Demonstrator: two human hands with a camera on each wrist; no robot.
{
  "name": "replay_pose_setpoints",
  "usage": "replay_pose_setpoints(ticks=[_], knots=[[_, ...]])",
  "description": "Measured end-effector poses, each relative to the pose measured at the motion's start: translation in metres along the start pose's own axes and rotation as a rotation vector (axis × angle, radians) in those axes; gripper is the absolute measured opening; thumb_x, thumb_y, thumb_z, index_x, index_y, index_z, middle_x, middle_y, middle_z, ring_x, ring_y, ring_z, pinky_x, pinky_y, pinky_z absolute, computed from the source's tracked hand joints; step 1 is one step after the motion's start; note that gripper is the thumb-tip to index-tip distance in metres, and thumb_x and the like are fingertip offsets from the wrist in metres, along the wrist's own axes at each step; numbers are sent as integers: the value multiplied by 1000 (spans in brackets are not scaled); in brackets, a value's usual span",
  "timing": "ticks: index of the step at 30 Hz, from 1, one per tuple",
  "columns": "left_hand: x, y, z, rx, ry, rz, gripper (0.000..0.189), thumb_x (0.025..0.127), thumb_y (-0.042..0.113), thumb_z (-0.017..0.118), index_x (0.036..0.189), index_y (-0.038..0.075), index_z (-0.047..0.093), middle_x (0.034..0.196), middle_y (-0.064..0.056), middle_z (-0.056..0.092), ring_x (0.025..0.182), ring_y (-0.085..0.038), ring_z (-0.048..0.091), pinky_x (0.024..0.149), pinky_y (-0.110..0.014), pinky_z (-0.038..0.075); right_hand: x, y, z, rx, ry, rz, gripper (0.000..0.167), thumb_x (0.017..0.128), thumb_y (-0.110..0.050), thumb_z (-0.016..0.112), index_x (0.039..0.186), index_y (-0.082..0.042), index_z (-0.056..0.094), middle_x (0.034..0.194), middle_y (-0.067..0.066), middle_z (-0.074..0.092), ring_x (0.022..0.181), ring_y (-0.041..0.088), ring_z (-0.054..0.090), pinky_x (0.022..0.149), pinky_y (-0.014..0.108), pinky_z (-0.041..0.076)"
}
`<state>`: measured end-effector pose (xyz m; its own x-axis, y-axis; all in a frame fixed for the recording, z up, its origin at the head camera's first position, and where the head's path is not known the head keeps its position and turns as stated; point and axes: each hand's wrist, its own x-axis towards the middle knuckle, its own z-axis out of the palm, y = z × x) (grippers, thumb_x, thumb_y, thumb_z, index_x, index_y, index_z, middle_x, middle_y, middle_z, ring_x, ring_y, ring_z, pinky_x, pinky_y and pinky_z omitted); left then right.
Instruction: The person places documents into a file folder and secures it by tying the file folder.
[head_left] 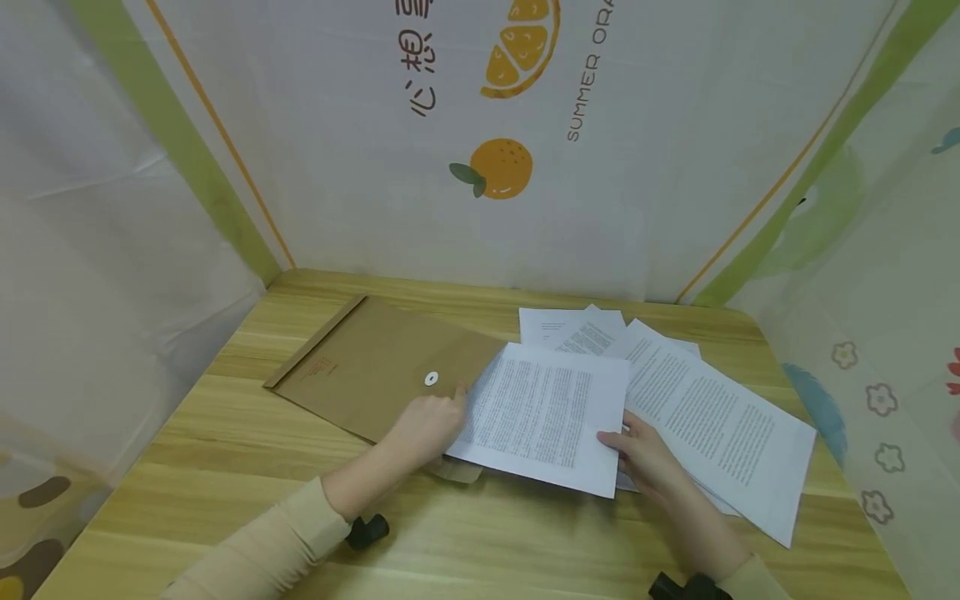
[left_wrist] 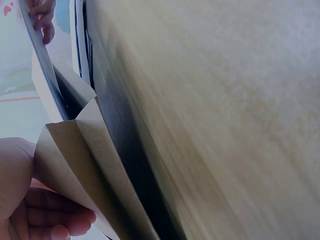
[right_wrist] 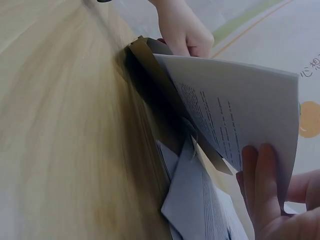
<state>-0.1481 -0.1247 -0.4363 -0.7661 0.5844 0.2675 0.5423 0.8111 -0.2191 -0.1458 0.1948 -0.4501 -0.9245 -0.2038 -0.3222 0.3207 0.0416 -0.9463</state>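
A brown paper document envelope [head_left: 382,350] with a white button disc [head_left: 431,378] lies at an angle on the table. My left hand [head_left: 427,427] grips the envelope at its mouth, and the side fold [left_wrist: 75,160] gapes in the left wrist view. My right hand [head_left: 651,460] holds printed sheets [head_left: 536,417] by their right edge, thumb on top and fingers underneath. The left end of these sheets sits within the envelope's mouth, hidden from above. In the right wrist view the sheets [right_wrist: 240,100] slant up from the mouth, raised off the table.
More printed pages [head_left: 705,408] lie fanned out to the right, partly under the held sheets. The envelope's flap [head_left: 456,471] shows beneath the sheets' near edge. Wood-grain table [head_left: 495,550] extends in front; printed curtains [head_left: 337,167] enclose its back and sides.
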Motion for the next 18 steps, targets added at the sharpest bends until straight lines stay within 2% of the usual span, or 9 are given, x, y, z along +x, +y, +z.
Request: replay_pose_setpoints(ticks=[4, 7, 10, 14, 18], knots=[[1, 2, -2, 8, -17, 14, 49, 74, 0, 69, 120, -12, 59, 57, -4, 59, 41, -4, 39, 33, -21, 38, 8, -1, 9, 22, 14, 9, 53, 95, -3, 51, 145, -2, 32, 134, 20, 49, 111, 27, 59, 85, 37, 52], [1, 3, -2, 3, -31, 22, 59, 65, 2, 75, 120, -12, 58, 62, -6, 62, 43, -6, 44, 35, -23, 41, 13, -2, 15, 24, 7, -2, 54, 94, -3, 51, 144, -1, 32, 134, 20, 49, 111, 27, 59, 85, 36, 52], [1, 3, -1, 10, -21, 28, 57, 66, 2, 74, 119, -12, 58, 63, -6, 63, 43, -6, 44, 35, -23, 41, 16, -4, 21, 25, 1, -12, 53, 94, -2, 51, 144, 0, 32, 134, 20, 49, 111, 27, 59, 85, 35, 52], [2, 4, 0, 17, 2, 27, 41, 78, -1, 67, 118, -11, 60, 61, -5, 63, 42, -5, 43, 34, -23, 41, 22, -6, 32, 44, -4, -14, 51, 93, -1, 51, 142, -1, 35, 131, 20, 52, 109, 28, 60, 84, 36, 52], [3, 5, 0, 3, 1, 24, 43, 77, -1, 66, 118, -11, 60, 60, -5, 61, 42, -7, 45, 34, -24, 42, 29, -7, 45, 49, -14, -15, 50, 93, 1, 50, 141, -2, 37, 126, 21, 55, 106, 31, 62, 83, 39, 53]])
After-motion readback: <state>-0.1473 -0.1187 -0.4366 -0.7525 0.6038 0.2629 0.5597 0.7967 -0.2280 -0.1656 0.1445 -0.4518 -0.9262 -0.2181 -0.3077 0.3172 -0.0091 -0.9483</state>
